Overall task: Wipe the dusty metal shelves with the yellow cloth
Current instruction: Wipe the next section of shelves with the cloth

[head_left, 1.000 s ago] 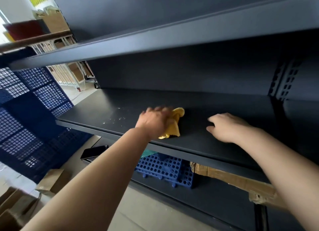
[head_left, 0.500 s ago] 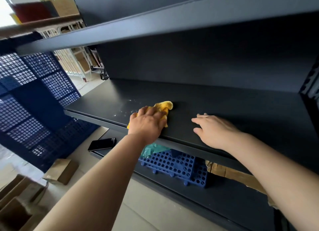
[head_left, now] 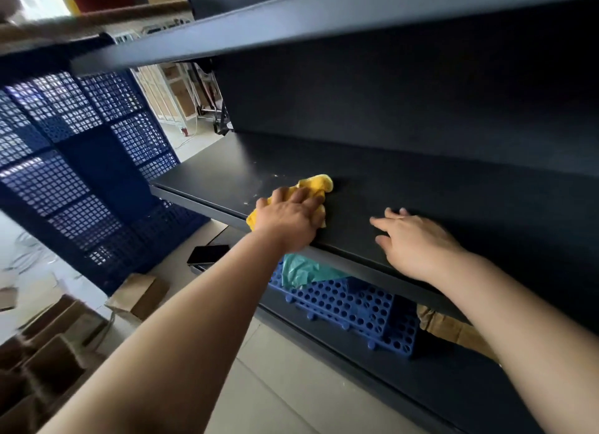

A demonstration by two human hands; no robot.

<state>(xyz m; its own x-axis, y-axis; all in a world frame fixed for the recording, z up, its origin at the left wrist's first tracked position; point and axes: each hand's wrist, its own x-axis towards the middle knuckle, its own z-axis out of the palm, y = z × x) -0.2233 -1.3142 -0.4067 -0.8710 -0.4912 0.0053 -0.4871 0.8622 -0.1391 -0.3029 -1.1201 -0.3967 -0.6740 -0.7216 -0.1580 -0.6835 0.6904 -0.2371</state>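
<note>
Head view: the middle shelf [head_left: 453, 207], dark metal, ran from upper left to lower right, and everything here is placed against it. The yellow cloth [head_left: 319, 182] lay bunched on the shelf's top, just inside the front edge and toward its left end. One corner of the cloth hung over that edge. The left hand [head_left: 291, 219] lay on top of the cloth, fingers laid forward and close together, pressing it down rather than pinching it. The heel of the hand sat at the front edge.

Pale dust specks [head_left: 259, 190] dotted the shelf just left of the cloth, between it and the left end. The right hand [head_left: 418, 242] rested flat on the shelf to the right of the cloth, apart from it, fingers spread and relaxed and holding nothing. Behind both hands the shelf surface stretched bare to the back panel, and it ran on bare to the right.

Above the middle shelf, the upper shelf [head_left: 324, 15] overhung it. On the lower shelf [head_left: 453, 378] beneath sat a blue perforated tray [head_left: 350, 307] with a green sheet [head_left: 301, 270] on it and cardboard [head_left: 453, 330] to its right. Below the shelf's left end lay a dark phone [head_left: 207, 254]. Blue mesh panels [head_left: 81, 161] stood beyond the left end.
</note>
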